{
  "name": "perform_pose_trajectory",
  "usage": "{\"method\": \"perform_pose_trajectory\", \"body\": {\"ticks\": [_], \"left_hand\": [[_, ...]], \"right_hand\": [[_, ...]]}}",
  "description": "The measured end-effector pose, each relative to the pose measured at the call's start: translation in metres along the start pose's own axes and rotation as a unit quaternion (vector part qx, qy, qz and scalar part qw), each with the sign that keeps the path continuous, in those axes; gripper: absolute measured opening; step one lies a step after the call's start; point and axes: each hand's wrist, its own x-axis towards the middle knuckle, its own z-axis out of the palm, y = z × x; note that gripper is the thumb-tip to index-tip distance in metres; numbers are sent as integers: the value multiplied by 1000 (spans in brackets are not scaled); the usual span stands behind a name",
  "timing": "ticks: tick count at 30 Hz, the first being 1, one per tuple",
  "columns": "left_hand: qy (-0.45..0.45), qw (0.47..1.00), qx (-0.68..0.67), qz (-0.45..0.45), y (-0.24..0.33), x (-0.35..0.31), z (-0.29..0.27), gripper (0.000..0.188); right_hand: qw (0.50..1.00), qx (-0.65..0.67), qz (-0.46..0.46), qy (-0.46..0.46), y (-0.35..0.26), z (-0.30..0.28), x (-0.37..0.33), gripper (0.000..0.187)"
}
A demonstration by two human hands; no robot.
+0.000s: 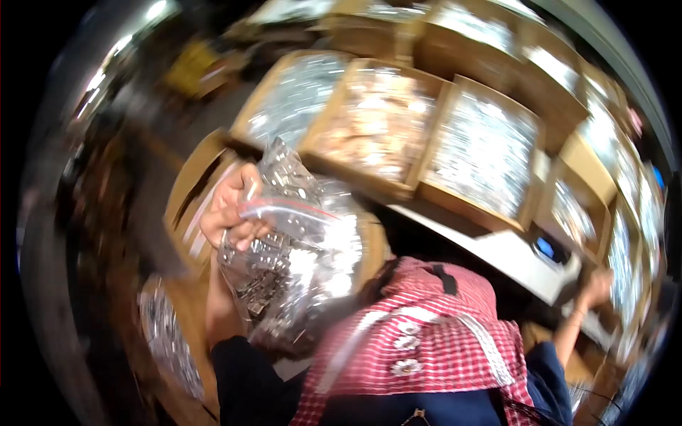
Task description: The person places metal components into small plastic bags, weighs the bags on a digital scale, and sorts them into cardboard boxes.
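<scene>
My left hand is closed around the top of a clear zip bag with a red line along its seal. Shiny small metal-looking pieces show through clear plastic just below the hand; whether they lie in this same bag I cannot tell. More crumpled clear bags lie right beside it, partly over a cardboard box. Far off to the right, my right hand is at a cardboard box of shiny clear packets. Blur hides its fingers.
Open cardboard boxes stand in rows ahead, one with silvery packets, one with copper-coloured packets, one with greyish packets. A small dark device with a blue screen rests on the white ledge. Another box is at lower left.
</scene>
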Motion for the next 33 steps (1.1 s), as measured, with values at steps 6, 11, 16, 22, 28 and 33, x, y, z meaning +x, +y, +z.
{"method": "perform_pose_trajectory", "body": {"ticks": [6, 11, 16, 22, 28, 33], "left_hand": [[-42, 993, -30, -103, -131, 133, 57, 21], [-211, 950, -227, -41, -233, 194, 139, 25], [-408, 824, -384, -84, -297, 245, 175, 19], [-274, 883, -349, -151, -358, 299, 233, 30], [-30, 881, -419, -217, -415, 347, 298, 37], [-12, 873, -335, -355, -451, 351, 281, 29]], "right_hand": [[996, -37, -75, 18, -20, -44, -10, 67], [995, 47, -58, 69, -15, -34, -8, 61], [994, 69, -37, 71, -19, -34, -12, 60], [995, 68, -29, 63, -18, -24, -5, 60], [993, 89, -69, 21, -6, -27, -4, 62], [987, 101, -120, 17, 9, -17, -7, 63]]}}
